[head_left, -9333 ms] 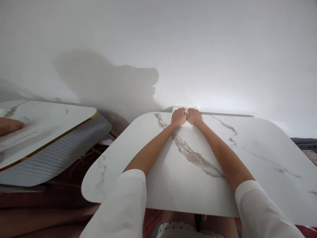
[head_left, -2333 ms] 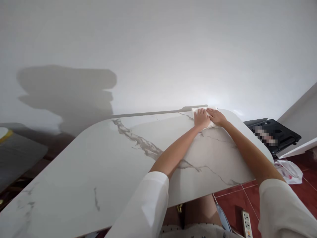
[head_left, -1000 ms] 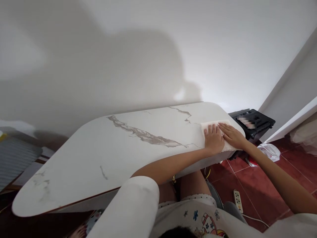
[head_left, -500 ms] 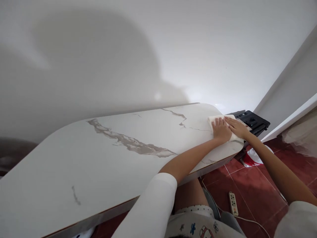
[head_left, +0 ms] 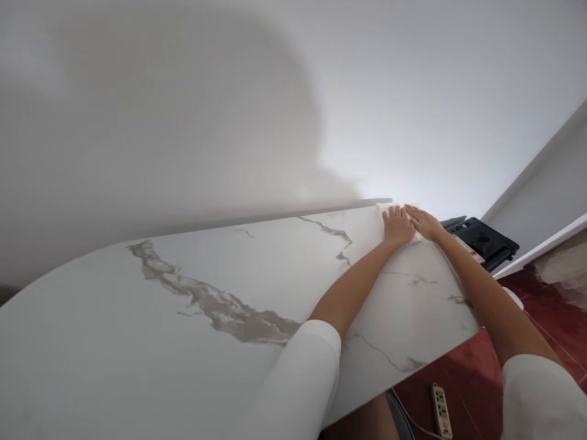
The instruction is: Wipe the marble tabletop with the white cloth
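You've got one left grip (head_left: 398, 227) plus one right grip (head_left: 425, 223), so two total, one cloth (head_left: 381, 212) under them, one marbled surface (head_left: 151, 354), two sleeves (head_left: 300, 376) behind them, one black case (head_left: 493, 241) to their right, one power strip (head_left: 441, 410) below.

i am seeing a big gray shadow (head_left: 197, 110) with fuzzy edges covering the left of the wall (head_left: 413, 110). the brightest light is falling on the wall just past my left hand (head_left: 398, 226) and my right hand (head_left: 424, 223), and the white cloth (head_left: 381, 211) is almost blending into it. the floor (head_left: 550, 311) is looking dim. the wide view is stretching the near side of the table (head_left: 114, 354).
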`<state>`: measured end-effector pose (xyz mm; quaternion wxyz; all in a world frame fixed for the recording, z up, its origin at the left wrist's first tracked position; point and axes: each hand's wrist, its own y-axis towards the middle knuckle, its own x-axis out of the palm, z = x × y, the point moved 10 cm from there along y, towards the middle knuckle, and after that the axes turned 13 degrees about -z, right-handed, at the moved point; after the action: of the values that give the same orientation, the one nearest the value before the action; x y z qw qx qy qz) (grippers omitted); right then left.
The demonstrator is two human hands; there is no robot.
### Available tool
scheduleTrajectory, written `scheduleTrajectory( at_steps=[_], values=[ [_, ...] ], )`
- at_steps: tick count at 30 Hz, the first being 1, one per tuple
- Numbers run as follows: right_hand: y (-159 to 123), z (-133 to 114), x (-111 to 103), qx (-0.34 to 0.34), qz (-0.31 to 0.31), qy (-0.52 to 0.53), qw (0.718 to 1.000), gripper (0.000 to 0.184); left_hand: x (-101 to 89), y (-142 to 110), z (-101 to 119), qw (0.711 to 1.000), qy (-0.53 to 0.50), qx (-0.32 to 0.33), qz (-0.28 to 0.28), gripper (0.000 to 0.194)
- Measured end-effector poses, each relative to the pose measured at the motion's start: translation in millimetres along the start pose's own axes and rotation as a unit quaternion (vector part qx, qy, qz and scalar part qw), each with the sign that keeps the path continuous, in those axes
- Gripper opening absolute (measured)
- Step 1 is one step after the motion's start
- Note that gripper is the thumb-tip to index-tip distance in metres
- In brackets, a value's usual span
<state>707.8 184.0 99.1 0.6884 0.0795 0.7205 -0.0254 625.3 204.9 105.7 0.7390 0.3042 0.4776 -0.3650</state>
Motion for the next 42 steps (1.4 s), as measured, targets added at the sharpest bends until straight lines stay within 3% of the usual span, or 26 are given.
scheduleTrajectory(
  at_steps=[7, 11, 15, 20, 26, 31, 37, 42],
  values=[
    [41, -10, 1, 0.034, -0.007, -0.032, 0.999, 0.052, -10.8, 20, -35, 1.000, -0.003, 0.004, -0.005, 0.056],
    [51, -37, 3, 0.028, -0.020, -0.043, 0.998, 0.054, -19.2, 12, -55, 1.000, 0.004, 0.006, -0.016, 0.055],
    [64, -79, 9, 0.022, -0.055, -0.023, 0.998, 0.055, -34.7, -11, -91, 1.000, 0.022, -0.002, -0.018, 0.053],
    [86, -165, 13, -0.030, -0.085, 0.012, 0.996, 0.056, -66.5, -62, -158, 0.999, 0.044, -0.027, -0.009, 0.052],
    [112, -286, 21, -0.100, -0.091, 0.032, 0.990, 0.056, -103.7, -126, -260, 0.996, 0.063, -0.061, -0.018, 0.056],
    [133, -397, 24, -0.164, -0.034, 0.006, 0.986, 0.050, -137.5, -176, -356, 0.992, 0.062, -0.113, 0.003, 0.052],
    [153, -522, 29, -0.194, 0.014, 0.030, 0.980, 0.047, -180.3, -252, -453, 0.987, 0.059, -0.150, 0.016, 0.055],
    [160, -600, 32, -0.198, 0.042, 0.074, 0.976, 0.050, -206.8, -313, -511, 0.984, 0.052, -0.172, 0.020, 0.060]
  ],
)
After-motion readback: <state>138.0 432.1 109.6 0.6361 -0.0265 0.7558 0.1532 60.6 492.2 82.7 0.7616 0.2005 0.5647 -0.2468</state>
